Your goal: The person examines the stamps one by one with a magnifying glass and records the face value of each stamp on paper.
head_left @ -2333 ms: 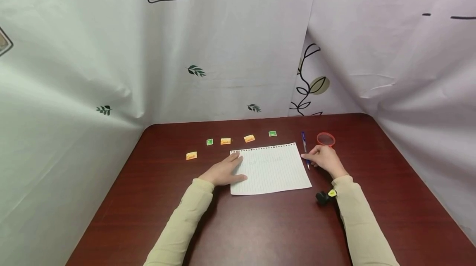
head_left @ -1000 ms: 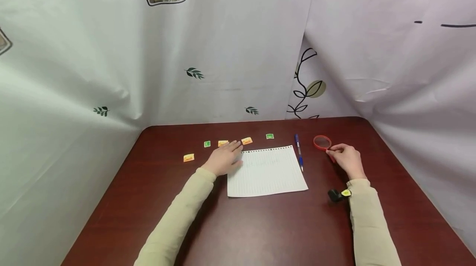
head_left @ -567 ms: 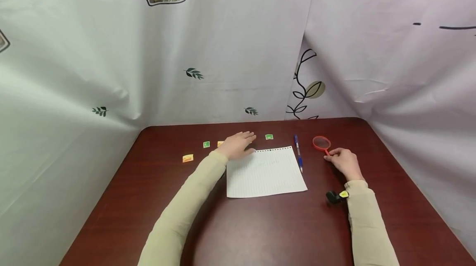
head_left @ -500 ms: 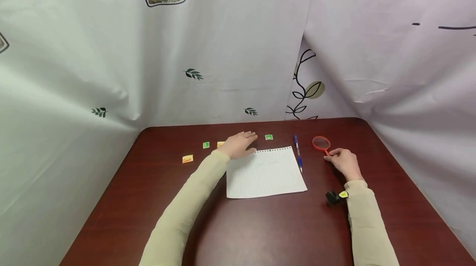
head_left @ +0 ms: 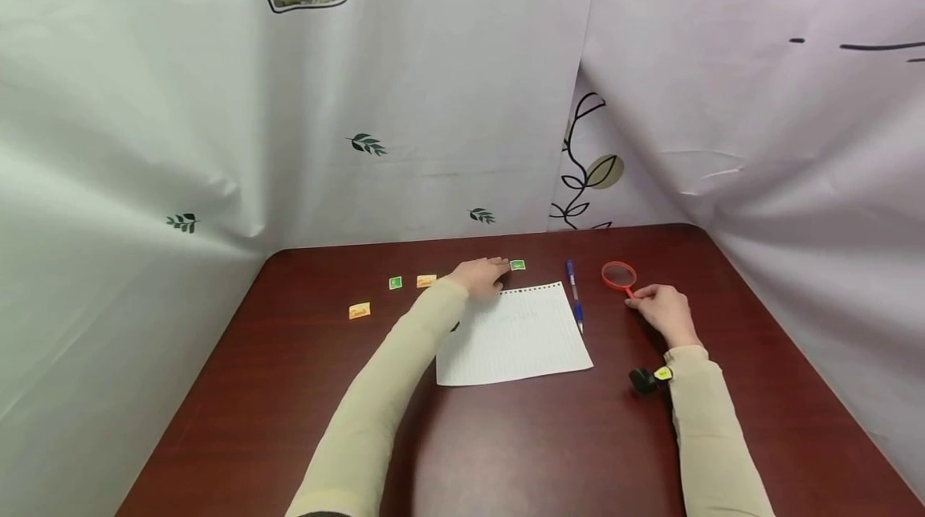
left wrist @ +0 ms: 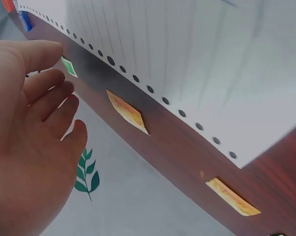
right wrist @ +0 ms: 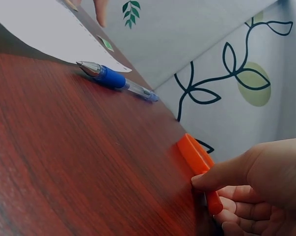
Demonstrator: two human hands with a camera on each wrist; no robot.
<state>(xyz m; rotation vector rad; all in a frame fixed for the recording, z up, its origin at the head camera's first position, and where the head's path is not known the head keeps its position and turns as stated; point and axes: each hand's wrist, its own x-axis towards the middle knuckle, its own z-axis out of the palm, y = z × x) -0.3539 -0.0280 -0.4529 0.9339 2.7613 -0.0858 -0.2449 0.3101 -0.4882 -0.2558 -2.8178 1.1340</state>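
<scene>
My left hand (head_left: 478, 276) reaches over the far edge of a lined sheet of paper (head_left: 516, 340), its fingers loosely extended and holding nothing. Its fingertips are near a green stamp-like sticker (head_left: 517, 265); whether they touch it I cannot tell. An orange sticker (left wrist: 128, 112), hidden by the hand in the head view, shows close to it in the left wrist view. To the right, my right hand (head_left: 666, 315) pinches the handle of a red magnifying glass (right wrist: 199, 160) between thumb and fingers. The glass lies low at the table.
A blue pen (head_left: 574, 296) lies along the paper's right edge. Left of the paper are another green sticker (head_left: 395, 282) and two orange stickers, one farther back (head_left: 426, 281), one nearer (head_left: 359, 311). A printed white cloth (head_left: 448, 83) hangs behind the dark red table (head_left: 549, 445).
My left hand has moved from the paper's left side rightward along its far edge, past the orange stickers. My right hand has gone from beside the pen to the magnifying glass and taken its handle.
</scene>
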